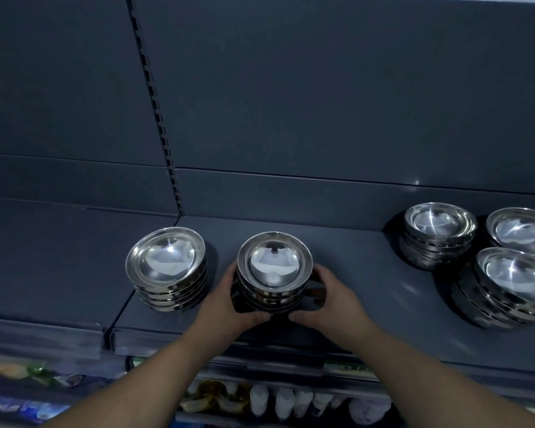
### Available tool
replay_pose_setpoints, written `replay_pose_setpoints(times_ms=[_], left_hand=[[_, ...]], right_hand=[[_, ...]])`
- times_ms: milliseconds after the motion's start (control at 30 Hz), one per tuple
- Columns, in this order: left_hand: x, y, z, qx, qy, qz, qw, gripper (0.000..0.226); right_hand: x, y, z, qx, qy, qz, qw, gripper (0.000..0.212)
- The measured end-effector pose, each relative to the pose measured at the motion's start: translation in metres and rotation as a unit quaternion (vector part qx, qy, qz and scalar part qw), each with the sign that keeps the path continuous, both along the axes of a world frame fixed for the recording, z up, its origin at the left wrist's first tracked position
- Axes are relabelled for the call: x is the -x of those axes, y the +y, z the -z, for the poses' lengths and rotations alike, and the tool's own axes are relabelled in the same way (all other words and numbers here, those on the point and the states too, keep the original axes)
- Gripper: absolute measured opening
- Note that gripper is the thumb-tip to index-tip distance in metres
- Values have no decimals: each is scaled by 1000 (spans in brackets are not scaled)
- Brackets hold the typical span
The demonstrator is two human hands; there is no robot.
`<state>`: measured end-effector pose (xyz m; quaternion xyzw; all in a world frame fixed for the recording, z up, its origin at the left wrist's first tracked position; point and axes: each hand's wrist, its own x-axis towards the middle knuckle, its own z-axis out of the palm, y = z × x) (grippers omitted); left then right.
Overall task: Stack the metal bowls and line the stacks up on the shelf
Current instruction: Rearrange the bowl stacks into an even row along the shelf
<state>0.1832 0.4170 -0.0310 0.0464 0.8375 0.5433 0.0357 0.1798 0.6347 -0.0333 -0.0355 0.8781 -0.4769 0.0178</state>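
Left hand point(229, 299) and right hand point(331, 296) curl round a stack of bowls point(274, 270) held between them at the near edge of the shelf point(352, 273); a neighbouring stack point(167, 267) stands just left, other stacks point(439, 236) well right.

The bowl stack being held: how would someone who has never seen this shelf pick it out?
Start at the dark grey shelf, which carries several stacks of shiny metal bowls. Near its front edge, right of the leftmost stack, stands the held stack. It alone has the left hand and right hand cupped round it.
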Motion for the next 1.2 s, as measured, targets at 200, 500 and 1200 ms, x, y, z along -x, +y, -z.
replay_pose_setpoints(times_ms=[200,500,1200], left_hand=[[-4,-7,12,-14,3,-9,1000,99],[-4,-17,10,4,5,14,1000,95],[8,-24,11,-12,10,52,998,94]], right_hand=[[-9,-8,4,-3,-4,11,1000,94],[-21,-24,2,-6,-8,56,998,85],[-22,-36,-2,-33,-2,107,994,88]])
